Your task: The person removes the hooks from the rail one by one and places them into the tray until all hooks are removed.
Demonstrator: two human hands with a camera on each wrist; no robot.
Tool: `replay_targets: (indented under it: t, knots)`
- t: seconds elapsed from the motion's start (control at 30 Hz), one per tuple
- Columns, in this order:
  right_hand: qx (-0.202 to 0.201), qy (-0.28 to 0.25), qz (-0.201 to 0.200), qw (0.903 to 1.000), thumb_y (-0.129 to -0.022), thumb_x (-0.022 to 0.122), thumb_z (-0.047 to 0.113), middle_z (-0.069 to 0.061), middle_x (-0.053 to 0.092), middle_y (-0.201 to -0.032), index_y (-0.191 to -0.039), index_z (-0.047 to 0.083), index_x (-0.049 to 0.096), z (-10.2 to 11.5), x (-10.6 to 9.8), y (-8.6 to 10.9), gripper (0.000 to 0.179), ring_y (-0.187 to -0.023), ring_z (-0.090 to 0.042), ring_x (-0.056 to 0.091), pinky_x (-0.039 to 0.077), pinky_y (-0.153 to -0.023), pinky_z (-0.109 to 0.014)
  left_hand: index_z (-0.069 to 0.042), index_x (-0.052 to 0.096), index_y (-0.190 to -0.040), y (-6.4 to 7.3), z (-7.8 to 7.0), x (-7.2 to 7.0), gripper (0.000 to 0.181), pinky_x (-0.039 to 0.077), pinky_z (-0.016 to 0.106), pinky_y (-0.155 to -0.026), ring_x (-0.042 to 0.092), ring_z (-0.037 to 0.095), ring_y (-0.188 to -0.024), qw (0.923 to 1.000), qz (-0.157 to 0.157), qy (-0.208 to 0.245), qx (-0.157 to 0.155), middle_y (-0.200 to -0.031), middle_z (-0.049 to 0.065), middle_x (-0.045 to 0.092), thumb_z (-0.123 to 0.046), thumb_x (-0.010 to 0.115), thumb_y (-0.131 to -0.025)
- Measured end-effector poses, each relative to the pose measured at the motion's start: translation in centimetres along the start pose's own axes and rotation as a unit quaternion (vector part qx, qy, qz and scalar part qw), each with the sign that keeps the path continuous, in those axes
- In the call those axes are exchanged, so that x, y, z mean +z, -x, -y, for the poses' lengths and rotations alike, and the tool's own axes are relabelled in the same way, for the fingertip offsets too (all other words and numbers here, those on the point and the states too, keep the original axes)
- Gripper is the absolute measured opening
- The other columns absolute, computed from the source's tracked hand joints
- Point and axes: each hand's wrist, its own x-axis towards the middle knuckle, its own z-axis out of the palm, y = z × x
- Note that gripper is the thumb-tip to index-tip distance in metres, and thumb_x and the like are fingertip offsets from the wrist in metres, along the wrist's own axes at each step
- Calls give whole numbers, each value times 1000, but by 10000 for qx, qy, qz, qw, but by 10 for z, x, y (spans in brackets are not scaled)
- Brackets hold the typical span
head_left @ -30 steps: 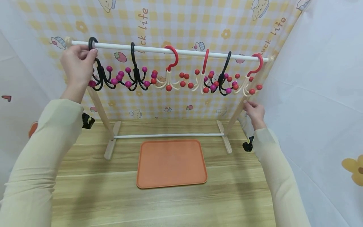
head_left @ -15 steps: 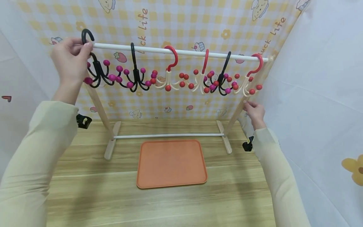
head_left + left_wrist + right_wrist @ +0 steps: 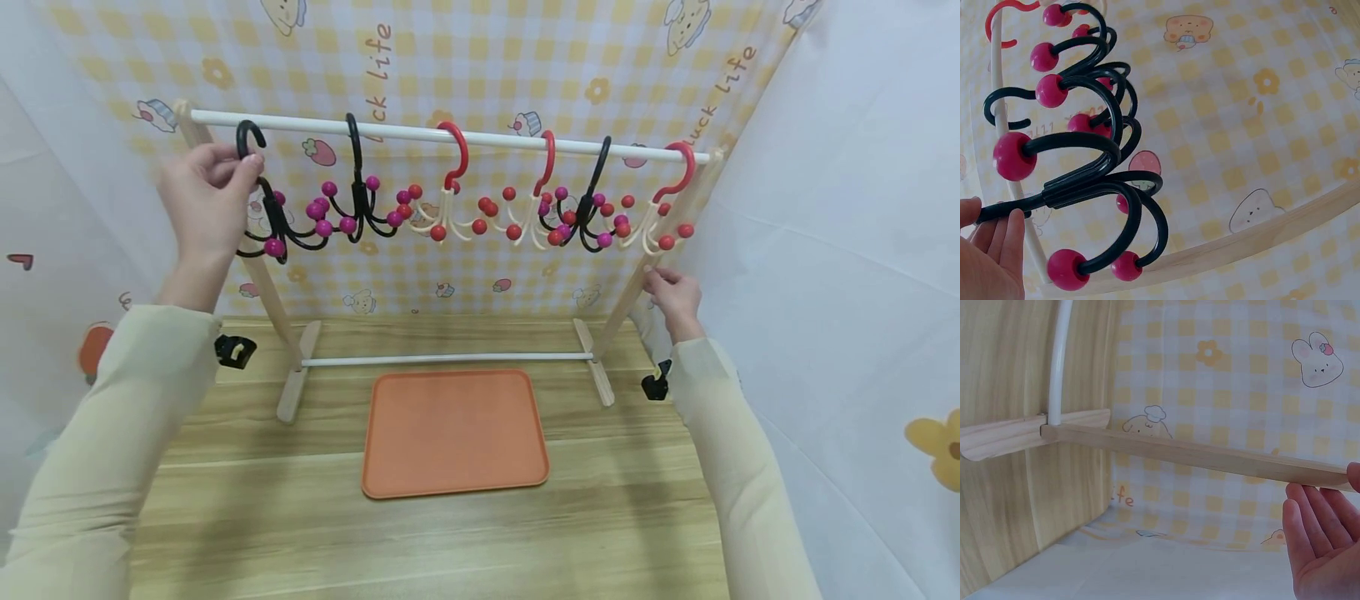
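Note:
In the head view my left hand point(image 3: 206, 212) pinches a black octopus-style hanger point(image 3: 277, 218) by the neck of its hook. Its curved arms end in magenta balls, and the hook's curve lies just below and in front of the white top rod point(image 3: 300, 125). The left wrist view shows this hanger point(image 3: 1079, 190) close up, neck between thumb and fingers. My right hand point(image 3: 675, 298) holds the right wooden post point(image 3: 626, 300) of the rack; in the right wrist view the thumb lies above the post point(image 3: 1210, 456) and the fingers below.
Along the rod hang another black hanger point(image 3: 360, 200), red-hooked cream hangers point(image 3: 447, 204) with red balls, and a black one point(image 3: 585, 208) farther right. Neighbouring balls crowd together. An orange tray point(image 3: 455, 433) lies on the wooden table point(image 3: 450, 550) before the lower bar point(image 3: 450, 359).
My left hand lifted the leftmost black hanger up and left off the rod's end, then brought it right and down in front. Neighbouring hangers swung slightly. The right hand stayed put.

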Motion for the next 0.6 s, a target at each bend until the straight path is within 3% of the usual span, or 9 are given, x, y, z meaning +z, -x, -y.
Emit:
replay_targets:
  t: [0.13, 0.43, 0.6]
  knots:
    - [-56, -83, -26, 9999, -86, 54, 31, 3, 58, -82, -118, -5, 51, -1, 0, 0, 49, -73, -4, 57, 45, -62, -16, -4, 64, -98, 7, 11, 2, 26, 44, 16, -72, 60, 3, -75, 9997, -2, -222, 95, -90, -2, 67, -23, 65, -80]
    - [-107, 0, -23, 9999, -86, 53, 32, -3, 58, -90, -119, -5, 51, 0, 0, -1, 49, -75, -4, 57, 45, -63, -16, 0, 63, -96, 26, 33, 13, 26, 44, 14, -66, 59, 2, -67, 9983, -18, -519, 261, -88, 2, 67, -21, 64, -81]
    - [-128, -53, -41, 9999, -86, 54, 31, 1, 59, -84, -118, -6, 51, 0, 0, 0, 49, -71, -3, 57, 46, -63, -17, 1, 61, -97, 35, 41, 18, 27, 45, 14, -67, 59, -1, -69, 9976, 104, -670, 116, -92, 5, 66, -22, 63, -82]
